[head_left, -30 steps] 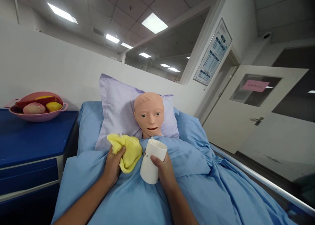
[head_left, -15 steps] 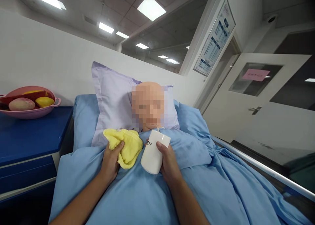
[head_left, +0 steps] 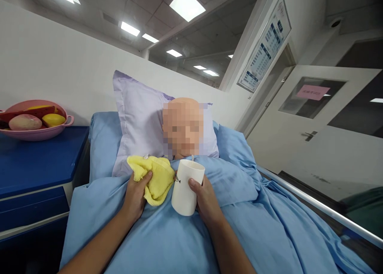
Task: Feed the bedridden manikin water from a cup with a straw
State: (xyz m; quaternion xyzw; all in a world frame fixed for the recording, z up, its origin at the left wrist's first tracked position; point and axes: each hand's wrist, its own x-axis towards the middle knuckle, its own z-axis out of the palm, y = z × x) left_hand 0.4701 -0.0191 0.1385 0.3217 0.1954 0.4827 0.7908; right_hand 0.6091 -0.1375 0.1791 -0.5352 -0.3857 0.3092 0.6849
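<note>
While both hands sit around the lower centre of the frame, each has its own item.

White cup [head_left: 184,198]: just right of lower centre, smooth, roughly cylindrical, top leaning a bit toward frame right. Small black whisker-like marks on its left side. Mouth faces up, white inner wall visible at the rim; can't read the contents from this angle. Thin pale straw-like piece [head_left: 193,158] pokes up at the far rim, below the pixelated manikin head [head_left: 183,122].

Right hand [head_left: 208,198] has the cup gripped from its right side, thumb across the front, other fingers mostly hidden behind.

Yellow towel [head_left: 157,182]: left of the cup, right beside it; can't tell if they touch. Fluffy, bunched in loose folds, one corner sticking out to upper left, small white tag on the top edge. Left hand [head_left: 136,194] pinches it, thumb on top, fingers underneath out of sight.

Pink bowl [head_left: 36,135]: left edge of frame, on a blue-topped cabinet [head_left: 42,158]. Right-hand loop handle clear, left end partly cut off. Inside: pinkish rounded fruit [head_left: 25,122] at front, yellow fruit [head_left: 54,120] right of it, long red piece [head_left: 32,112] slanting behind, more yellow at the back.
</note>
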